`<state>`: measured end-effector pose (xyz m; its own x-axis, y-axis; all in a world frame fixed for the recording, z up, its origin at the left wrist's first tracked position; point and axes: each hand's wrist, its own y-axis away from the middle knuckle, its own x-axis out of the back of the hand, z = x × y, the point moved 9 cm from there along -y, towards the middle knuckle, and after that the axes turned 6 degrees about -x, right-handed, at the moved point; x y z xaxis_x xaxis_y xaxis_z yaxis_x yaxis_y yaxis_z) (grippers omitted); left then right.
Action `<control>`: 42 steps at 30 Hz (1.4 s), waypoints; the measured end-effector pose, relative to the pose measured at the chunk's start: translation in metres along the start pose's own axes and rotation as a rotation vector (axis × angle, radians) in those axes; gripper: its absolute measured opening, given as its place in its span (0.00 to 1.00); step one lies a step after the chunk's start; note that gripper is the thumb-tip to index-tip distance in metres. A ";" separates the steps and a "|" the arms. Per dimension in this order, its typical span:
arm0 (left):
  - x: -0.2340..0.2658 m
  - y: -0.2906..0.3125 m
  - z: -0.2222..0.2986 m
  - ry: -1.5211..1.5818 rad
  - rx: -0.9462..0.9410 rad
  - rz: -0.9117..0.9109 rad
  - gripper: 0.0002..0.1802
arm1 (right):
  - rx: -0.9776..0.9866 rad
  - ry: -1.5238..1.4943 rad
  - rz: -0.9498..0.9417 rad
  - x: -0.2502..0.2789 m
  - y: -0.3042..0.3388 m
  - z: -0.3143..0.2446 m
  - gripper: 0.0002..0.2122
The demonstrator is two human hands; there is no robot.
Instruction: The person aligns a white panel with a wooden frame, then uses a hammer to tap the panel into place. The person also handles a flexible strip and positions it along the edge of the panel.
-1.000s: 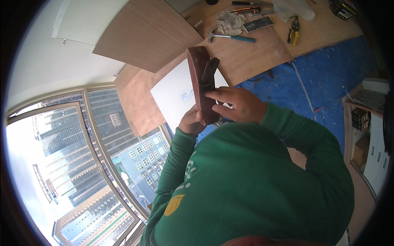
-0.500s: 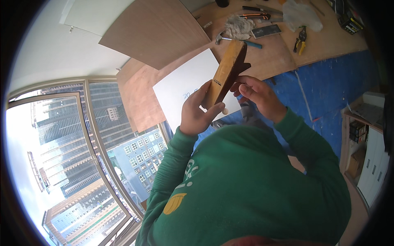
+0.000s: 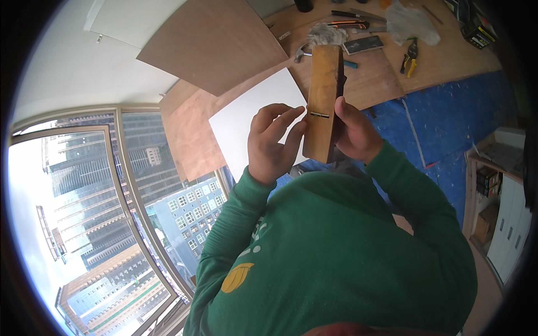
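Looks like a makeshift workshop: hammer (image 3: 300, 54), snips (image 3: 412, 57) and utility knife (image 3: 352, 24) on plywood bench (image 3: 378, 75) beyond right hand (image 3: 357, 133), which holds wooden plane (image 3: 323, 84); blue sheeting (image 3: 445, 112) right of it; left of left hand (image 3: 273, 143), window (image 3: 130, 219) onto tall buildings (image 3: 78, 190).

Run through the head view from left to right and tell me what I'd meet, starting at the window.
Window, left hand, wooden hand plane, right hand, yellow-handled pliers, white-fronted cabinet.

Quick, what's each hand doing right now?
Left hand: partly open, close beside the wooden plane; touch unclear.
Right hand: holding the wooden plane.
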<state>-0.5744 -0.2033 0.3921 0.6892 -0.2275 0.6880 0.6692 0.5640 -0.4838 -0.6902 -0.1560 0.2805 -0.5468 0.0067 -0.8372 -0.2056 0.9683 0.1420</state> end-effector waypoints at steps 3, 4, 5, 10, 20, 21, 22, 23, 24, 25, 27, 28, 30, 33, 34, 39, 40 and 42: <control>-0.002 -0.014 0.017 0.000 -0.165 -0.028 0.14 | -0.017 0.038 0.007 0.000 0.001 0.003 0.31; -0.003 -0.014 0.017 -0.012 -0.181 -0.015 0.11 | -0.023 0.039 0.011 0.000 0.000 0.005 0.31; -0.003 -0.014 0.019 -0.054 -0.221 -0.011 0.11 | -0.029 0.041 0.016 0.000 0.000 0.006 0.30; -0.006 -0.010 0.023 -0.132 -0.265 -0.012 0.12 | -0.033 0.055 0.007 -0.004 0.000 0.006 0.30; 0.010 -0.001 0.038 0.370 -0.298 -0.249 0.06 | -0.043 0.082 0.026 0.007 0.000 0.004 0.30; 0.008 -0.002 0.033 0.301 -0.229 -0.211 0.09 | -0.039 0.089 0.019 0.008 0.000 0.004 0.31; 0.003 -0.002 0.031 0.233 -0.159 -0.174 0.11 | -0.034 0.096 0.012 0.010 -0.001 0.004 0.32; 0.000 -0.002 0.027 0.165 -0.089 -0.136 0.15 | -0.030 0.102 0.006 0.010 -0.001 0.005 0.32; -0.003 -0.004 0.028 0.052 -0.150 -0.114 0.16 | -0.030 0.102 0.010 0.010 -0.001 0.005 0.32; -0.005 -0.005 0.026 0.014 -0.156 -0.088 0.16 | -0.030 0.103 0.015 0.008 -0.001 0.005 0.31; -0.008 -0.007 0.024 -0.058 -0.168 -0.038 0.16 | -0.032 0.094 0.031 0.005 0.000 0.005 0.30; -0.009 -0.008 0.024 -0.093 -0.174 -0.032 0.15 | -0.037 0.086 0.041 0.003 0.000 0.005 0.30; -0.009 -0.009 0.026 -0.121 -0.222 -0.019 0.13 | -0.041 0.086 0.047 0.002 0.000 0.005 0.29; -0.011 -0.012 0.030 -0.151 -0.281 -0.025 0.11 | -0.043 0.110 0.048 0.004 0.001 0.006 0.30; -0.012 -0.013 0.032 -0.160 -0.298 -0.032 0.11 | -0.046 0.114 0.052 0.006 0.001 0.007 0.30; 0.002 -0.001 0.014 0.080 -0.059 0.094 0.08 | -0.036 0.077 0.058 0.008 0.003 0.003 0.31; 0.009 -0.001 0.012 0.088 -0.024 0.124 0.05 | -0.037 0.083 0.051 0.013 0.004 0.001 0.31; 0.021 0.004 0.005 0.100 0.009 0.115 0.03 | -0.036 0.078 0.064 0.017 0.006 -0.002 0.31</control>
<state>-0.5586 -0.2021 0.4072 0.7856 -0.2386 0.5709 0.5821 0.5980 -0.5510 -0.7029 -0.1505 0.2681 -0.6209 0.0470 -0.7825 -0.1966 0.9570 0.2135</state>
